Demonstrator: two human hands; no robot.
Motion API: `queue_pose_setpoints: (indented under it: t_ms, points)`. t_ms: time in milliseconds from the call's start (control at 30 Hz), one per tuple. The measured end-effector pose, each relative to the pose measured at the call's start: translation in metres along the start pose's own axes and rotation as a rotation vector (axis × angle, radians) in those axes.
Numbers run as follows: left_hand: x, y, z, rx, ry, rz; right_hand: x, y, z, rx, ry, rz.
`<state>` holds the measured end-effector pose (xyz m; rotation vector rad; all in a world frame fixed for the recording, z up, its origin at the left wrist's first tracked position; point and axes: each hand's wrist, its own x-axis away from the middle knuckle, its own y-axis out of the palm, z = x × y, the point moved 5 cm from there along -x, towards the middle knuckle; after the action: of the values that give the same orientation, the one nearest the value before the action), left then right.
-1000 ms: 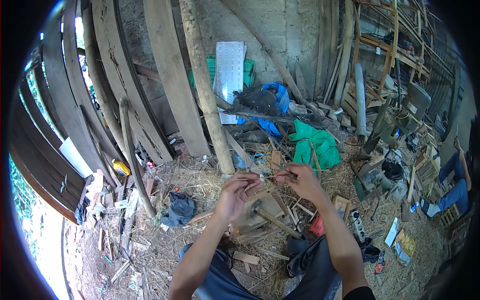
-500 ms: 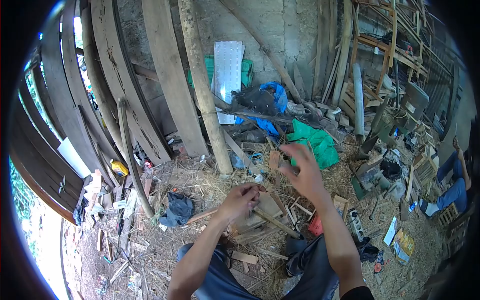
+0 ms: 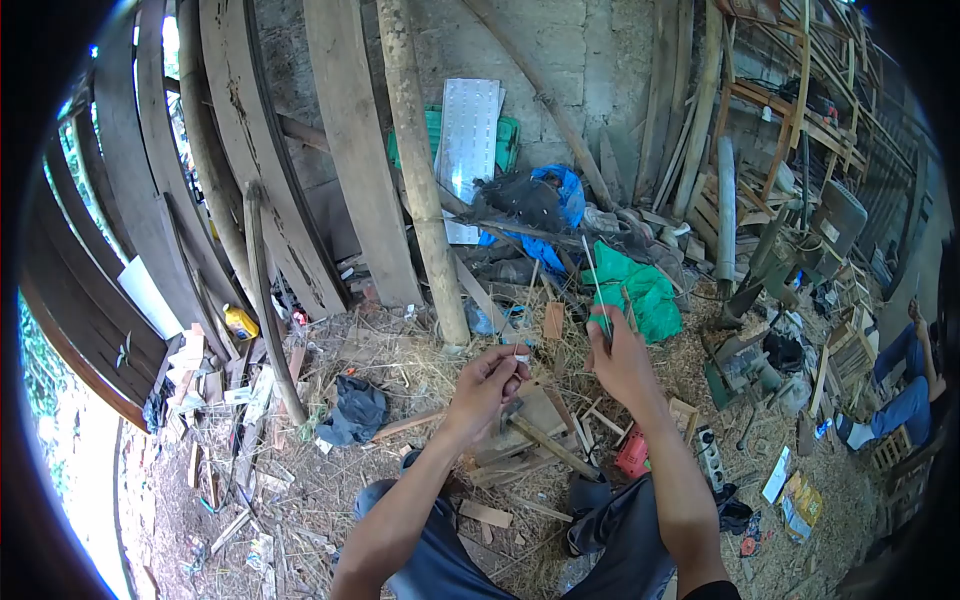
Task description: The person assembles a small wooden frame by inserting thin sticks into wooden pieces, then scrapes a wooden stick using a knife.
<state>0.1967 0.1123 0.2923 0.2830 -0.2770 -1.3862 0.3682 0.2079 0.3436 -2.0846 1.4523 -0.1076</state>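
My right hand is closed around the green handle of a screwdriver, whose thin metal shaft points up and away from me. My left hand is pinched on a small whitish piece at its fingertips; its kind is too small to make out. The two hands are apart, above my knees. Below them, a wooden-handled tool that looks like a hammer lies across flat wooden boards on the ground.
A green plastic sheet lies beyond my right hand. A wooden post rises ahead. Left of me is a dark crumpled bag. A power strip and a red crate are at right. A person sits at far right.
My right hand was spread and blurred; now it is closed on the screwdriver, held upright. The whitish piece now shows at my left fingertips. The view has shifted slightly.
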Motion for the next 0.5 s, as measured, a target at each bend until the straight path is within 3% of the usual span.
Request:
queue_pose_setpoints:
  t_ms: [100, 167, 367, 500]
  points:
    - [0.004, 0.004, 0.005, 0.04, -0.002, 0.018, 0.009, 0.01, 0.004, 0.275, -0.065, 0.144]
    - [0.0, 0.0, -0.007, -0.103, -0.015, -0.087, 0.014, 0.03, -0.006, 0.508, -0.245, -0.085]
    - [0.011, 0.013, 0.004, -0.458, 0.171, -0.021, 0.011, 0.038, 0.004, 0.637, -0.129, 0.025]
    - [0.013, 0.019, 0.01, -0.465, 0.195, 0.012, 0.009, 0.034, 0.005, 0.688, -0.11, 0.098]
